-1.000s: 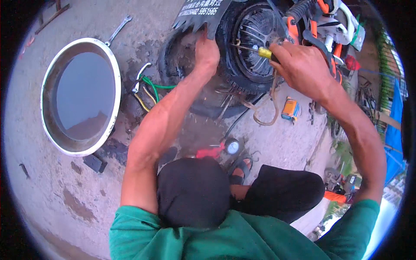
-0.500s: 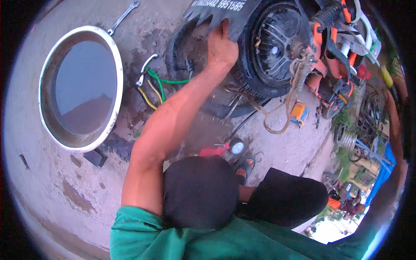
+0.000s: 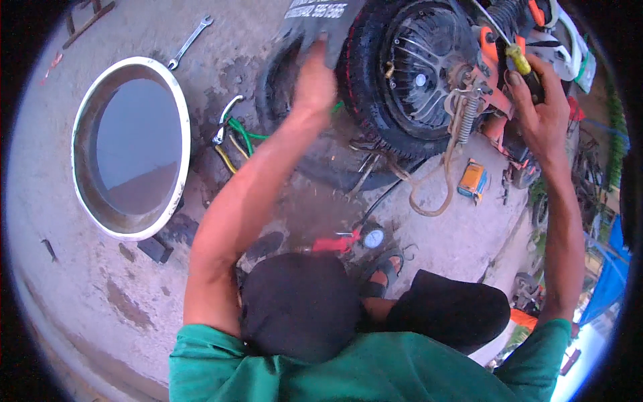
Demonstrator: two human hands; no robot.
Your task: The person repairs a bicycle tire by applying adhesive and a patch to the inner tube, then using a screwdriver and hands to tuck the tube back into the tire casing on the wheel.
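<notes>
Centrally, near the top: wheel (image 3: pixel 362 63) with black tyre around a finned hub, beside a toothed dark flap (image 3: pixel 307 24) met at its lower edge by the blurred left hand (image 3: pixel 315 84), its degree of closure impossible to tell. To the right, by the orange frame parts (image 3: pixel 490 48): right hand (image 3: pixel 546 107) closed around the handle of a yellow-and-black screwdriver (image 3: pixel 518 60), with shaft pointing up and left. On the ground: 1 pale-rimmed basin (image 3: pixel 185 137) of water, 1 wrench (image 3: pixel 191 41) just beyond it, 1 dial gauge (image 3: pixel 373 238) near a sandalled foot (image 3: pixel 383 273), and 1 small orange-and-blue box (image 3: pixel 472 179).
</notes>
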